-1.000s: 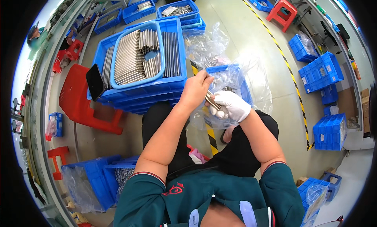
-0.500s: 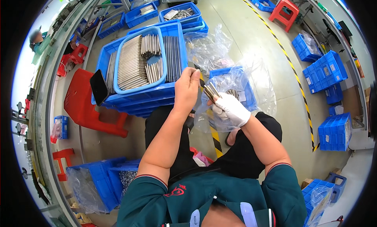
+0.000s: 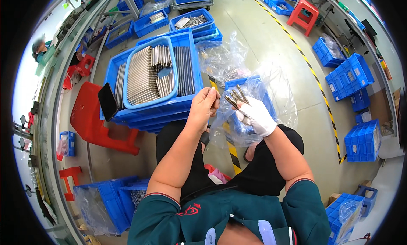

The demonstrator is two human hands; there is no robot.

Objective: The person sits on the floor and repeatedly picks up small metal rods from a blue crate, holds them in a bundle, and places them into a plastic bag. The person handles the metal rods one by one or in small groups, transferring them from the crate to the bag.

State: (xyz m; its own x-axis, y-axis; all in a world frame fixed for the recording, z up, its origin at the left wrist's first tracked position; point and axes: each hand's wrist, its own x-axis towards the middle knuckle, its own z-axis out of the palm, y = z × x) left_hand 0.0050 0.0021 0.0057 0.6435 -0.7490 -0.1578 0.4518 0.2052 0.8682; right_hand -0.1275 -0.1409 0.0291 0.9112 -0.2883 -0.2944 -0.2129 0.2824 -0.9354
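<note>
**A:** Entry one: hands?

**B:** From my remote station I log the right hand (image 3: pixel 257 117), white-gloved, gripping a loose fan of metal rods (image 3: pixel 238 96); their ends splay out past the fingers. The left hand (image 3: pixel 203 107), bare, is just left of those rods, fingers curled in, thumb bent over them. Whether it pinches anything, I cannot tell.

**B:** Also noted: a blue bin (image 3: pixel 239 81) is under and beyond the right hand, draped in a clear bag (image 3: pixel 288 96). I cannot make out its contents from here.

**A:** Progress?

**B:** I judge it well advanced. The tub (image 3: pixel 148 104), left of the left hand and farther from the body, is mostly taken up by stacked rods (image 3: pixel 142 77) in close, even rows. It sits on a blue crate (image 3: pixel 163 111), whose side slots hold long dark rods (image 3: pixel 185 71).

**A:** Outstanding?

**B:** Two items. One gap remains among the rows, where a blue patch (image 3: pixel 164 72) shows through. And the rods at the right hand lie in no row yet.

**A:** Is the gap being filled or drawn from?

**B:** Undetermined. I leave that column blank.
</note>
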